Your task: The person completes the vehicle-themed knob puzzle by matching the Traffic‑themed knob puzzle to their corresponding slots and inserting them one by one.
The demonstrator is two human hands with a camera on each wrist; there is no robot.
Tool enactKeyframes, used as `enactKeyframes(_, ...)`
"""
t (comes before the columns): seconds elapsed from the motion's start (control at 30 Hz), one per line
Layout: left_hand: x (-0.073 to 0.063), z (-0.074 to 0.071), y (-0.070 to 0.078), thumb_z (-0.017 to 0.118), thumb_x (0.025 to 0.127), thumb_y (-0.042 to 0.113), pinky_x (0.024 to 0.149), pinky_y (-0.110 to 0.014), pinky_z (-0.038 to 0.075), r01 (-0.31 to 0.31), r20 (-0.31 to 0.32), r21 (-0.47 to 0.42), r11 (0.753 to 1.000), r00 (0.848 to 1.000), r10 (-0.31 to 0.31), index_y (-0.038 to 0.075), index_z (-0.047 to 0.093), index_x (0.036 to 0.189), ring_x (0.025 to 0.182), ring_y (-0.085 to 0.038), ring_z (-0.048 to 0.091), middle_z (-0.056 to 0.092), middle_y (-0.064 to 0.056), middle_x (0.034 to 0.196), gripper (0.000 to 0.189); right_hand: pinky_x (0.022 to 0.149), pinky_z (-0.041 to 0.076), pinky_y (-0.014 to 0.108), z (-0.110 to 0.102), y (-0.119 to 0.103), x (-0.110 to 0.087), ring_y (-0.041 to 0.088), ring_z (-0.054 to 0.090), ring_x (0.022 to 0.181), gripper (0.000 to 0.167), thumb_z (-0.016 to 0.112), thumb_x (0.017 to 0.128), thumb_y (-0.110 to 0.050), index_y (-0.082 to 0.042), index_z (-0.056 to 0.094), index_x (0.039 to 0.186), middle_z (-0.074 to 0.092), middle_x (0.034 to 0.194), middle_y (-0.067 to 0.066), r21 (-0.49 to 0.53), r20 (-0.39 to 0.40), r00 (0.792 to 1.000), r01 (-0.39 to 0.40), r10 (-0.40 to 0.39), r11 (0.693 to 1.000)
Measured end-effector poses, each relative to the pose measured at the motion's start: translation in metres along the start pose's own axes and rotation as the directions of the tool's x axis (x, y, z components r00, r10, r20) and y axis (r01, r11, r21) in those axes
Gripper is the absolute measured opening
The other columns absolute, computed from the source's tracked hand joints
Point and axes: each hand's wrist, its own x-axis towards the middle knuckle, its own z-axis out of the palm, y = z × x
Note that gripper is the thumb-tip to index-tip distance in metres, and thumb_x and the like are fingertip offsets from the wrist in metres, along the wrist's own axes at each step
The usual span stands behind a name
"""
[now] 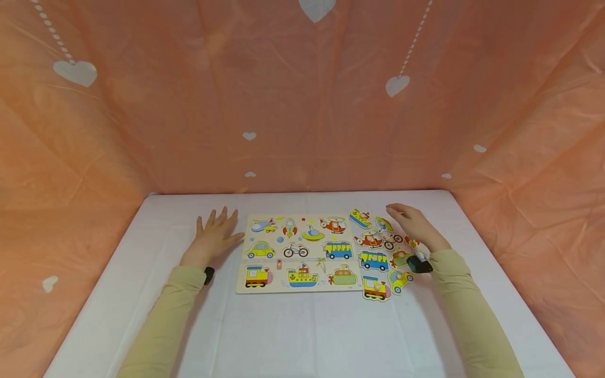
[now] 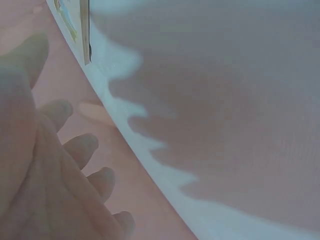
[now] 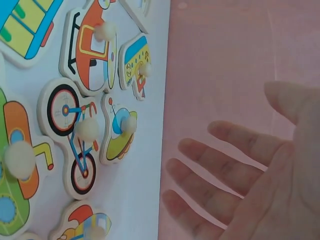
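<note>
Both grips are empty. The left grip [image 1: 211, 241] is spread, fingers straight, its thumb at the near side of the board [image 1: 302, 289]; whether it touches the edge I cannot tell. The right grip [image 1: 415, 224] is loose, fingers gently bent around nothing, above the right side of the loose pieces.

The board lies flat on the counter [image 1: 283, 336] between the grips, just right of the left one. Its pictures show bare, with no knobs standing on them, while the knobbed pieces lie left of and nearer the person than the right grip. The saucer [image 1: 384, 224] is just left of that grip, with the ship [image 1: 361, 217] beyond it. The helicopter [image 1: 368, 240], bike [image 1: 392, 242], bus [image 1: 373, 260], submarine [image 1: 399, 258], car [image 1: 400, 281] and train [image 1: 376, 288] spread below. The rocket [image 1: 413, 242] is partly hidden under the right wrist.

Judging by this layout, the pieces are out and sorted loosely at one side; none appears fitted into its matching picture, so all the fitting seems left.
</note>
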Motion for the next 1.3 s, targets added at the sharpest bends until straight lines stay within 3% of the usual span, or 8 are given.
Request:
enactKeyframes(0.33,0.003,0.005,-0.004,0.051,0.097,0.045,0.105,-0.064,-0.014,0.006,0.008,-0.004,1.0,1.0,-0.006,0.009,0.019,0.153,0.14,-0.048,-0.004,0.007,-0.025,0.156,0.074,0.1,0.034,0.06,-0.009,0.01,-0.007,0.047,0.047,0.12,0.054,0.029,0.106,-0.033,0.009,0.041,0.138,0.051,0.129,0.031,0.073,-0.02,1.0,-0.013,0.014,0.997)
enactKeyframes(0.7,0.005,0.01,-0.003,0.051,0.096,0.047,0.105,-0.065,-0.012,-0.009,0.009,-0.003,1.0,1.0,0.009,0.01,0.021,0.153,0.14,-0.048,-0.002,0.009,-0.025,0.156,0.074,0.102,0.033,0.059,-0.014,0.023,-0.019,0.051,0.042,0.122,0.056,0.025,0.107,-0.031,0.014,0.039,0.136,0.047,0.13,0.037,0.206,-0.013,1.0,-0.008,0.011,0.978)
enactKeyframes(1.3,0.007,0.018,-0.001,0.051,0.096,0.047,0.105,-0.067,-0.009,-0.036,0.02,0.024,0.999,0.999,0.036,0.009,0.024,0.152,0.139,-0.05,0.002,0.013,-0.026,0.155,0.073,0.102,0.031,0.061,-0.022,0.048,-0.048,0.051,0.041,0.123,0.061,0.021,0.107,-0.036,0.014,0.034,0.139,0.043,0.134,0.036,0.262,-0.001,0.999,-0.033,0.034,0.965)
